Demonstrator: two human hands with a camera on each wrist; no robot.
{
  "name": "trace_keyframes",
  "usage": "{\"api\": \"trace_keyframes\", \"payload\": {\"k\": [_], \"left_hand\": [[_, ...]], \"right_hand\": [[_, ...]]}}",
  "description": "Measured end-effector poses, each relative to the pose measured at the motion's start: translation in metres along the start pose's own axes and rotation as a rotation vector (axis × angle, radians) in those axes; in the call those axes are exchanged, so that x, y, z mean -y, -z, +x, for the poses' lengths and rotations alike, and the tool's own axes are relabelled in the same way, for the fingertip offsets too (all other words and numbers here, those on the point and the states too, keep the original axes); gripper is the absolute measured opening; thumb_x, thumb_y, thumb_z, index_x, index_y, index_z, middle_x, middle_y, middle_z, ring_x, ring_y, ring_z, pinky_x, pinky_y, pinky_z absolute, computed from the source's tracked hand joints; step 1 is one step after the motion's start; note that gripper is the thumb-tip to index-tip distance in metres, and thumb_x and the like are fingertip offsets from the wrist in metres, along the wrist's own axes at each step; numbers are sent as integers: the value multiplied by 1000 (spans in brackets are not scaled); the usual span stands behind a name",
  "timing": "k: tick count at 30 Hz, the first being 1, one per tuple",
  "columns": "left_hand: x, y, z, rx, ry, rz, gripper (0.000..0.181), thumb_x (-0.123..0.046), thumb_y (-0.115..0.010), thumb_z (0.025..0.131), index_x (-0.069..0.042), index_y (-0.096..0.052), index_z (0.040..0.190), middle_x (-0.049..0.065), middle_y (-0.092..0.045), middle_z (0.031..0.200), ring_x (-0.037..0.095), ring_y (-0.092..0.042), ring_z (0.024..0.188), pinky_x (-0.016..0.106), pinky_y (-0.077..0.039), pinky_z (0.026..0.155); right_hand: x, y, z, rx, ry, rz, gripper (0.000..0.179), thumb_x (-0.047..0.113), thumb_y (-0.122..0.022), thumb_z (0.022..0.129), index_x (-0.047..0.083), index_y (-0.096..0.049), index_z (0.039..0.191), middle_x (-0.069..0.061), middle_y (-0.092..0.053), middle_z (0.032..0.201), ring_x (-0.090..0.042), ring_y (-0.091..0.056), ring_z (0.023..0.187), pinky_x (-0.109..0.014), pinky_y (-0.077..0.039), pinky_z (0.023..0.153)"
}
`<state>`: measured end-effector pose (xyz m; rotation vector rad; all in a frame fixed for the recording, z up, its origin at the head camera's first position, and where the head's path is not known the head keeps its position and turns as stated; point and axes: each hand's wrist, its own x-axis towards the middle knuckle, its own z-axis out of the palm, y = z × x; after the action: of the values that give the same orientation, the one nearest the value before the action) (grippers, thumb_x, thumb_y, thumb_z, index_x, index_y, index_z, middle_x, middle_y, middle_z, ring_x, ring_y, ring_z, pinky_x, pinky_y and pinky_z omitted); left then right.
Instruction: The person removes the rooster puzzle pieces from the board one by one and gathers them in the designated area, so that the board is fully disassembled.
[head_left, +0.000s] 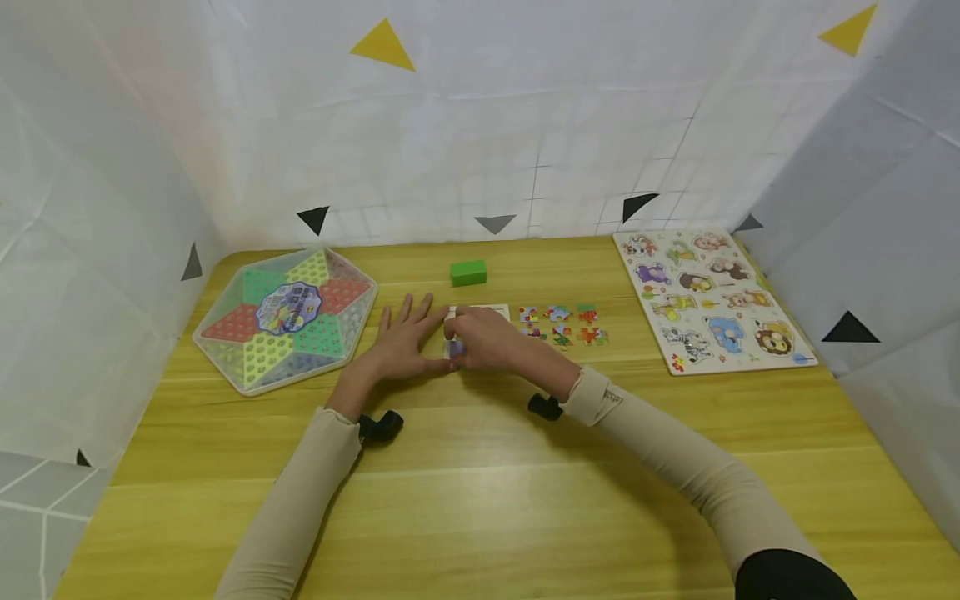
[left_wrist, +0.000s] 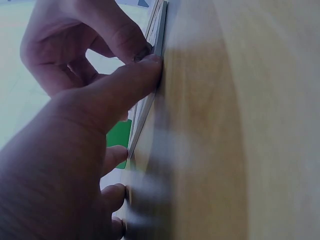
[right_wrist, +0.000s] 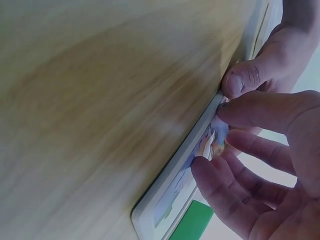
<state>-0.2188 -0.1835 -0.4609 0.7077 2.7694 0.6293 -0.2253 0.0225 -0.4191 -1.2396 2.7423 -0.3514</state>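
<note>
A small jigsaw board (head_left: 501, 310) with a pale rim lies on the table, largely hidden beneath the hands. My left hand (head_left: 402, 346) rests at its left side with fingers spread; the thumb touches the near rim. Over the board, my right hand (head_left: 487, 337) has bent fingers. In the right wrist view its thumb and fingertips are around a colourful jigsaw piece (right_wrist: 215, 142) at the board's surface, partly covered by the fingers. Printed picture (right_wrist: 172, 192) shows in the tray beside it. Several loose jigsaw pieces (head_left: 558, 313) lie in two rows to the board's right.
A green block (head_left: 468, 273) lies behind the board. At the left is a hexagonal Chinese checkers set (head_left: 288, 321) under a clear cover. An animal peg puzzle (head_left: 712, 300) lies at the right. White sheeting (head_left: 487, 125) stands behind and beside the wooden table (head_left: 480, 500).
</note>
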Motion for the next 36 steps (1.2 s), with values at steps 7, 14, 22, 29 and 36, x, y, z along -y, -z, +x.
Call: {"api": "trace_keyframes", "payload": {"k": [7, 14, 22, 29, 36], "left_hand": [[0, 1, -1, -5, -3, -7, 101, -70, -65, 83, -25, -21, 162, 12, -3, 167, 39, 10, 150, 64, 12, 113], [0, 0, -1, -6, -9, 1, 100, -69, -65, 84, -25, -21, 162, 12, -3, 167, 39, 10, 150, 65, 11, 113], [1, -2, -1, -3, -6, 10, 101, -71, -64, 83, -25, -20, 162, 12, -2, 167, 39, 11, 150, 65, 12, 113], [1, -3, -1, 2, -4, 13, 101, -73, -62, 83, -27, -19, 162, 11, -1, 167, 38, 12, 150, 65, 12, 113], [0, -2, -1, 1, 1, 18, 100, -72, -61, 84, -27, -19, 162, 11, -2, 167, 38, 11, 150, 64, 11, 113]], "right_hand": [[2, -1, -1, -5, -12, -21, 30, 27, -82, 84, 9, -75, 108, -8, -64, 108, -20, -60, 89, -33, -52, 75], [3, -1, -3, -28, -8, -16, 27, 25, -82, 84, 8, -75, 104, -9, -63, 105, -19, -60, 86, -32, -53, 71], [4, 0, -5, -28, -10, -1, 29, 27, -83, 84, 8, -74, 104, -9, -62, 105, -19, -60, 84, -33, -54, 73], [3, 0, -6, -15, -21, 19, 34, 33, -83, 84, 8, -72, 105, -8, -60, 106, -18, -58, 84, -32, -52, 73], [-1, 8, -11, -37, 20, 11, 28, 28, -82, 84, 9, -73, 103, -5, -62, 103, -17, -57, 86, -32, -51, 72]]}}
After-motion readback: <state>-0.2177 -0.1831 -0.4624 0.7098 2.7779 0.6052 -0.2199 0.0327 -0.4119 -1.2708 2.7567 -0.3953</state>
